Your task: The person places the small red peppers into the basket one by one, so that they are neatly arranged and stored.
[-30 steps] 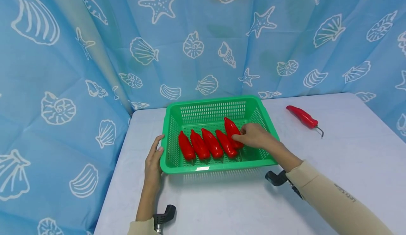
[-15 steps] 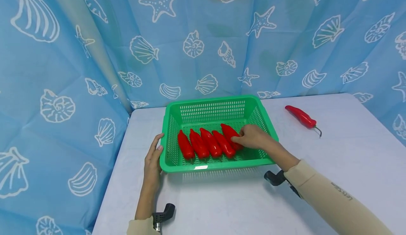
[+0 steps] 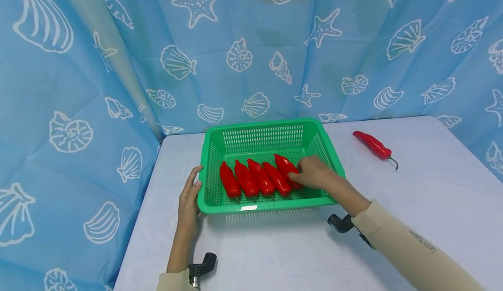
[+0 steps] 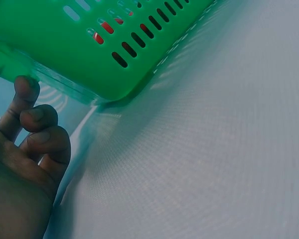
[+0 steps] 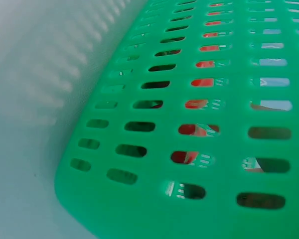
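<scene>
In the head view, a green plastic basket (image 3: 271,209) holds several red peppers (image 3: 262,178) in a slanting row. My right hand (image 3: 314,173) reaches over its right side and pinches the rightmost red pepper (image 3: 285,167), thumb on top; the stem end is hidden. At the left wall, my left hand (image 3: 189,203) touches the rim with thumb and forefinger. The left wrist view shows the other fingers (image 4: 45,142) loosely bent below the rim. Only the slotted basket wall (image 5: 139,174) with red showing through appears in the right wrist view; the hand is mostly hidden.
Another red pepper (image 3: 375,146) with a curved stem lies on the white tablecloth (image 3: 271,256) to the right. A blue shell-print curtain (image 3: 251,42) hangs behind and to the left. Black wrist cameras (image 3: 341,223) stick out near both sleeves.
The rightmost pepper has tipped lower and slightly leftward under my right hand, lying closer to the row. My right hand has shifted slightly. My left hand stays at the rim.
</scene>
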Available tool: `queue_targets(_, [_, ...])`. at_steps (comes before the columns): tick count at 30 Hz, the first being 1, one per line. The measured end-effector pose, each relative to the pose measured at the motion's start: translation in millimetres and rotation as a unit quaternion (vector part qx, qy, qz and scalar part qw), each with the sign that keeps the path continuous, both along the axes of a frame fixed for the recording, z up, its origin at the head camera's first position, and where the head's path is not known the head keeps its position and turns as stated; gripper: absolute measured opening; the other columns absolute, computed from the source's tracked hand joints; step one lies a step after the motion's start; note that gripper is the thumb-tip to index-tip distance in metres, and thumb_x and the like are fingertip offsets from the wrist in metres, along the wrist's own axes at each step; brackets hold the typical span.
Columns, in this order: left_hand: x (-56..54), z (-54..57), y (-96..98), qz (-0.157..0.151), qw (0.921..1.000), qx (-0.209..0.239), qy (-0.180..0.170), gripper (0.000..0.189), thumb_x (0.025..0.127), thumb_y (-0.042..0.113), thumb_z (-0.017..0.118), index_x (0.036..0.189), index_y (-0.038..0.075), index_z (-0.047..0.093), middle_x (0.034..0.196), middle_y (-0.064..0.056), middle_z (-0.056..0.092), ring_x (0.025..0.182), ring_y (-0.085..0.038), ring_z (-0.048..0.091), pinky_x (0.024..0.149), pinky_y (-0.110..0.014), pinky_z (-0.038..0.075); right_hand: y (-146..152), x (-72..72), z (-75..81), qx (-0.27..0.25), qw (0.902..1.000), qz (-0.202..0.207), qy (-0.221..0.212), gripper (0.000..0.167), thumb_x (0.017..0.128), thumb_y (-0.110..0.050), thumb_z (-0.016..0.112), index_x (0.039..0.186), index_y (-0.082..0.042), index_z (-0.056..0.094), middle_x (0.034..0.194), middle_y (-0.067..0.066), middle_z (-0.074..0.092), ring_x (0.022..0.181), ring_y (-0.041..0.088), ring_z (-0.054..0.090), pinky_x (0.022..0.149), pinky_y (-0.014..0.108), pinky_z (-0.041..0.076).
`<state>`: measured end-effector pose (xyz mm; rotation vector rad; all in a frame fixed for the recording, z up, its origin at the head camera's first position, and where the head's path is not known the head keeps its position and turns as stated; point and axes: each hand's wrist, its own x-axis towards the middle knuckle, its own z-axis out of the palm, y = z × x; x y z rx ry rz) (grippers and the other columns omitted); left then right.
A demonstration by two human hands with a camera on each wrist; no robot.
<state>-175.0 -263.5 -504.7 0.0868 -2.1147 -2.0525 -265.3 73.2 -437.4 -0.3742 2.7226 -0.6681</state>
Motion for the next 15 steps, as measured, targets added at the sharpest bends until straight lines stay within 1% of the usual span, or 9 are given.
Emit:
queue_targets(3, [0.1, 0.2, 0.7, 0.001, 1.0, -0.001, 0.0, 0.042, 0.103, 0.05, 0.044, 0.143, 0.042, 0.05, 0.141, 0.004, 0.053, 0.098, -0.026, 0.062, 0.074, -0.03, 0.054, 1.2, 0.7, 1.7, -0.01, 0.9995, 0.004, 0.031, 0.041, 0.093, -0.027, 0.069, 0.113, 0.009, 0.067, 0.059, 0.004, 0.056, 0.055, 0.018, 0.054, 0.051, 0.027, 0.041])
queue_targets(6, [-0.2, 0.2, 0.9, 0.004, 1.0, 0.002, 0.0, 0.042, 0.103, 0.049, 0.044, 0.143, 0.041, 0.05, 0.139, 0.003, 0.054, 0.095, -0.025, 0.062, 0.072, -0.029, 0.053, 2.5, 1.3, 3.6, -0.02, 0.9977, 0.013, 0.063, 0.041, 0.092, -0.025, 0.07, 0.113, 0.009, 0.068, 0.057, 0.003, 0.055, 0.056, 0.019, 0.054, 0.051, 0.028, 0.041])
queue_targets(8, [-0.5, 0.1, 0.7, 0.006, 1.0, 0.003, -0.002, 0.042, 0.103, 0.049, 0.044, 0.143, 0.04, 0.05, 0.138, 0.003, 0.055, 0.093, -0.024, 0.062, 0.071, -0.029, 0.053, 3.4, 2.2, 4.2, -0.022, 0.9962, 0.018, 0.083, 0.041, 0.092, -0.025, 0.071, 0.113, 0.009, 0.069, 0.058, 0.002, 0.055, 0.065, 0.021, 0.056, 0.053, 0.029, 0.044])
queue_targets(10, [-0.6, 0.1, 0.6, 0.006, 1.0, 0.003, -0.003, 0.042, 0.103, 0.048, 0.044, 0.144, 0.039, 0.05, 0.139, 0.003, 0.054, 0.093, -0.023, 0.062, 0.071, -0.029, 0.053, 4.7, 4.1, 5.1, -0.021, 0.994, 0.022, 0.105, 0.04, 0.091, -0.025, 0.071, 0.113, 0.008, 0.069, 0.063, 0.002, 0.058, 0.076, 0.025, 0.058, 0.058, 0.032, 0.048])
queue_targets(12, [-0.5, 0.5, 0.8, 0.007, 1.0, 0.001, -0.003, 0.042, 0.103, 0.048, 0.044, 0.144, 0.039, 0.05, 0.139, 0.002, 0.054, 0.092, -0.023, 0.062, 0.071, -0.028, 0.053, 5.5, 6.2, 6.3, -0.02, 0.9915, 0.022, 0.127, 0.038, 0.09, -0.025, 0.071, 0.113, 0.007, 0.07, 0.067, 0.002, 0.06, 0.083, 0.027, 0.057, 0.063, 0.034, 0.048])
queue_targets(13, [-0.4, 0.8, 0.9, 0.007, 1.0, 0.001, -0.003, 0.041, 0.104, 0.048, 0.044, 0.144, 0.039, 0.05, 0.138, 0.002, 0.055, 0.09, -0.022, 0.062, 0.071, -0.028, 0.053, 5.8, 7.4, 7.0, -0.022, 0.9899, 0.025, 0.138, 0.037, 0.09, -0.024, 0.071, 0.112, 0.006, 0.071, 0.068, 0.002, 0.059, 0.084, 0.027, 0.055, 0.064, 0.035, 0.048])
queue_targets(15, [0.0, 1.0, 1.1, 0.008, 1.0, 0.0, -0.003, 0.041, 0.104, 0.048, 0.043, 0.143, 0.04, 0.05, 0.134, 0.001, 0.056, 0.086, -0.021, 0.062, 0.069, -0.028, 0.052, 6.5, 10.2, 9.0, -0.028, 0.9869, 0.03, 0.156, 0.035, 0.09, -0.022, 0.071, 0.11, 0.006, 0.072, 0.068, 0.001, 0.058, 0.082, 0.026, 0.054, 0.067, 0.036, 0.046])
